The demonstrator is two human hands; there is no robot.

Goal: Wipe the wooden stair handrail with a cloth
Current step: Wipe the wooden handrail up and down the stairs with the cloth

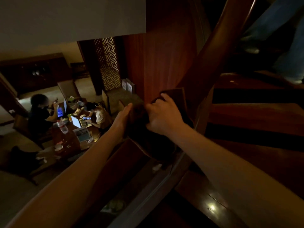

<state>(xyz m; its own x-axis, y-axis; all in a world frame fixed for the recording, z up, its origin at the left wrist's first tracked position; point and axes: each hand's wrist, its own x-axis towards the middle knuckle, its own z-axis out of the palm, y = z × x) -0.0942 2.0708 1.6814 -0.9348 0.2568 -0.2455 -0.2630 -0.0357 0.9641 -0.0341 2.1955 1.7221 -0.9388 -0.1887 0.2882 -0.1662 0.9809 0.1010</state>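
Both of my bare forearms reach forward from the bottom of a dim view, over dark polished stair treads on the right. My right hand has its fingers curled down over a dark cloth, gripping it on top of the square wooden post cap where the handrail ends. That handrail is a broad reddish-brown wooden beam rising steeply from the post toward the upper right. My left hand lies flat and straight-fingered against the left side of the cloth and post, pressing rather than grasping. The cloth is so dark that I cannot tell its edges. Far below on the left, two seated people share a table with open laptops and a plastic water bottle. Someone's trouser leg and shoe stand on the steps at upper right.
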